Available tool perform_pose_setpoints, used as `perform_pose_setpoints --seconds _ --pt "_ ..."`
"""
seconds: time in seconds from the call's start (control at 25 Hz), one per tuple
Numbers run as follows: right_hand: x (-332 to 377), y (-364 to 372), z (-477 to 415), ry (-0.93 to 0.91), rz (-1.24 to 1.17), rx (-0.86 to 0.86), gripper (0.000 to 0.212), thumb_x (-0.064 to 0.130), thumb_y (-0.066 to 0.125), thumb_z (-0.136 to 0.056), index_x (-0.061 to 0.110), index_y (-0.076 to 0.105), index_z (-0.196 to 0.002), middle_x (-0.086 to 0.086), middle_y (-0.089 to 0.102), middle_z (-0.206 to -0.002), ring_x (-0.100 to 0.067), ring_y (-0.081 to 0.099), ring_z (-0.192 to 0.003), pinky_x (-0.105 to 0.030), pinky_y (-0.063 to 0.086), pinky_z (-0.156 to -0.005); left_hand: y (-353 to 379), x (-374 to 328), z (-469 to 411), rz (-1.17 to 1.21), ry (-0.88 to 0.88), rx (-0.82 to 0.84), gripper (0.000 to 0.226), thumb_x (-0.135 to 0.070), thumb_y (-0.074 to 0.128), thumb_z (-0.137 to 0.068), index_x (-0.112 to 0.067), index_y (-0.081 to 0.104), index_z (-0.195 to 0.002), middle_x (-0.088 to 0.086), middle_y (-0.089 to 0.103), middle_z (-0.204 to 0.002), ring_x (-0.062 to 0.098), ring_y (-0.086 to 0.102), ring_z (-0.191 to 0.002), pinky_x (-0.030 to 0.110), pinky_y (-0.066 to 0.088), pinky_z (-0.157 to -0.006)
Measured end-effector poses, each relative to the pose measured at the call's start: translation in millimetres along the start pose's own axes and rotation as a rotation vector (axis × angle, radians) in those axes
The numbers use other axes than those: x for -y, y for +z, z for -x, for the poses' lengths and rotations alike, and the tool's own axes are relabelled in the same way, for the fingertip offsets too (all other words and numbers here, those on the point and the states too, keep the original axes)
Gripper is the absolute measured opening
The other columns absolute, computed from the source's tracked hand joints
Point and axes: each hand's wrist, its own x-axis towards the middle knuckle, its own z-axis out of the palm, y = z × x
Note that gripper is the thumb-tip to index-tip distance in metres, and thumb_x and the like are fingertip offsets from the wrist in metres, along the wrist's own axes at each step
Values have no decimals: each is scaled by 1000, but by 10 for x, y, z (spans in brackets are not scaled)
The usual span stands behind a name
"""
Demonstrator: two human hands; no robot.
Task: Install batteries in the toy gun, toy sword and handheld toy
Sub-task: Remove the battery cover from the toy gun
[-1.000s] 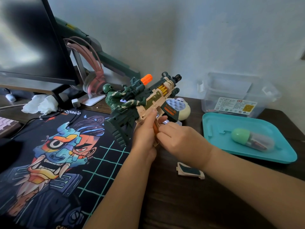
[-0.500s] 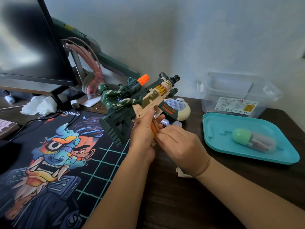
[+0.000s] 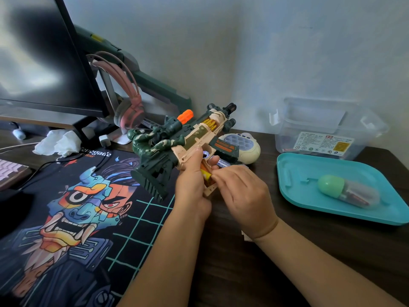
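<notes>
- Since a second earlier, the green-and-tan plastic toy gun (image 3: 190,138) had risen a little and swung toward 10 o'clock. The right hand (image 3: 243,196) had slid over the small tan battery cover (image 3: 246,237), leaving only a corner showing at 6 o'clock of the wrist.
- The dark wooden desk (image 3: 309,251) carried everything, and a black printed desk mat (image 3: 77,218) with a colourful mask face covered its 7 to 9 o'clock part.
- A black monitor (image 3: 39,63) stood at 10 o'clock, with pink headphones (image 3: 128,107) hanging just beside its stand and a crumpled white tissue (image 3: 59,142) in front of it.
- A teal plastic tray (image 3: 294,165) lay at 3 o'clock, with a clear plastic storage box (image 3: 327,120) just behind it at 2 o'clock.
- The toy gun was held off the desk near the middle, muzzle toward 1 o'clock and stock toward 7 o'clock, above the mat's edge.
- The left hand (image 3: 192,187) gripped the gun's handle from the 6 o'clock side, thumb pressed on the tan body.
- The right hand's fingers were curled, thumb and forefinger pinching a yellow-and-orange battery (image 3: 205,173) seated in the open handle.
- A cream rounded handheld toy (image 3: 245,147) with bubble buttons lay on the desk behind the gun, partly hidden.
- A capsule (image 3: 345,191) with a green cap and clear body lay on its side in the tray.
</notes>
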Motion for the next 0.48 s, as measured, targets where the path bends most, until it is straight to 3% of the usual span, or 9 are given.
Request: perform_pose_setpoints --seconds 0.08,0.16,0.2,0.28,0.36,0.48 --pt "164 -17 -24 282 -138 23 17 18 56 -95 7 69 -95 -6 66 -93 -15 60 -89 -21 49 -83 -5 45 10 32 -17 -6 18 -27 61 -96 -12 67 -104 3 73 -71 14 67 -62 29 56 -63" --pt "391 -50 -57 787 -353 59 13 26 50 -96 24 62 -92 4 59 -100 -6 56 -94 -11 44 -82 20 81 40 36 -8 -6 19 -27 62 -96 -10 68 -103 2 74 -71 13 67 -56 31 55 -63" --pt "478 -54 -98 1090 -507 72 15 30 48 -97 31 61 -90 7 59 -103 -4 57 -97 -12 45 -83 23 102 33 22 26 -19 18 -27 63 -95 -11 68 -102 2 74 -71 11 65 -52 30 54 -61" --pt "529 -42 -160 1567 -853 52 19 34 46 -99 33 64 -92 5 68 -104 -8 65 -98 -28 52 -88 23 123 49 -31 128 -48 13 -26 63 -95 -15 68 -98 2 73 -72 7 63 -50 27 54 -56" --pt "527 -63 -194 1733 -1114 -21 20 30 50 -98 24 68 -101 0 74 -98 -15 70 -94 -39 54 -90 29 136 98 -109 239 -37 14 -27 60 -97 -16 66 -90 1 69 -70 5 60 -51 24 52 -50" --pt "515 -117 -231 1801 -1379 -114 25 18 48 -100 6 68 -109 -10 75 -97 -20 71 -90 -34 56 -83 32 169 103 -275 335 -7 20 -31 57 -98 -17 61 -84 -2 58 -69 5 54 -57 25 51 -58"
